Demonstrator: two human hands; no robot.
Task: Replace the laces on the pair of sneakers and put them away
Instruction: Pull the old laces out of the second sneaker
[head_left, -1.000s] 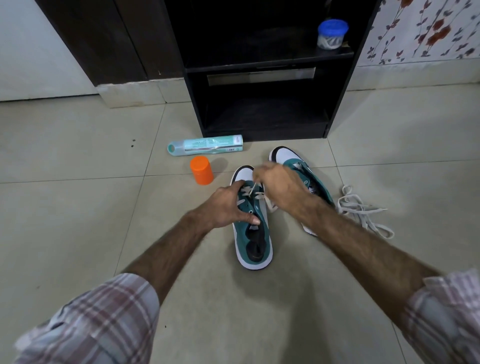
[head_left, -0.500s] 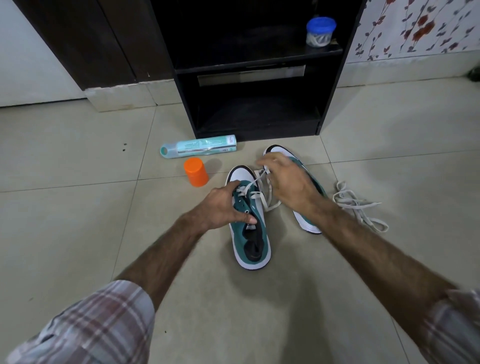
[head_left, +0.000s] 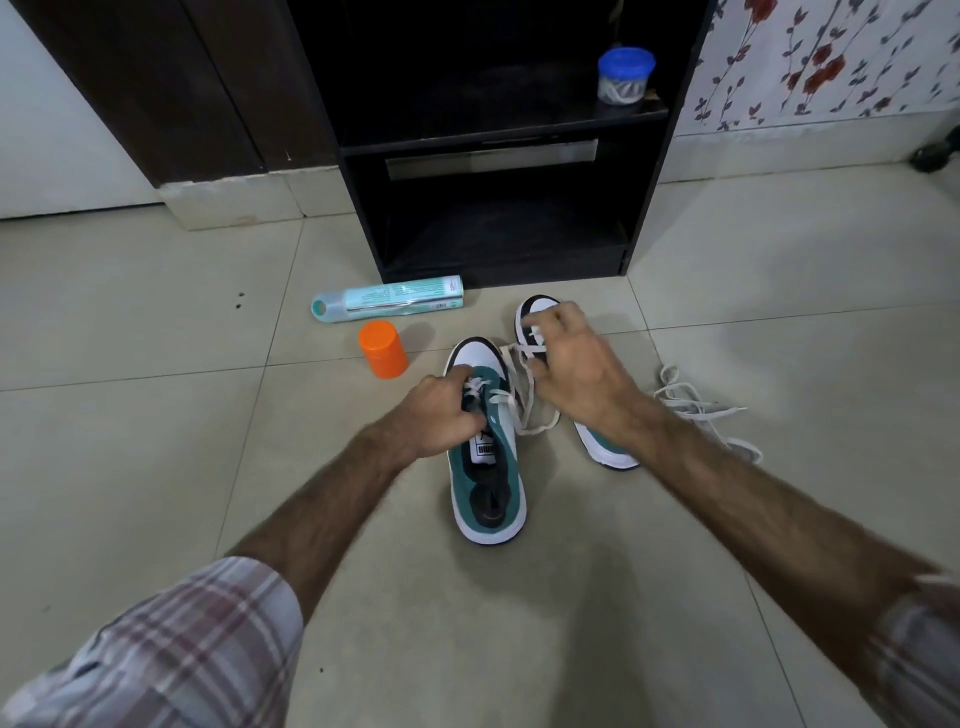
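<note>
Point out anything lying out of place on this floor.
A spray can lies on its side before the cabinet, its orange cap off beside it. A loose lace sprawls tangled right of the sneakers.

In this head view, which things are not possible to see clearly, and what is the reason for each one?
- Far sneaker: its middle is hidden by the right hand.
- Near sneaker: its eyelets are partly covered by the left hand.
- Blue-lidded jar: contents too small to identify.
- Tube: printed text too small to read.
- Cabinet: interior too dark; top cut off by the frame edge.
</note>
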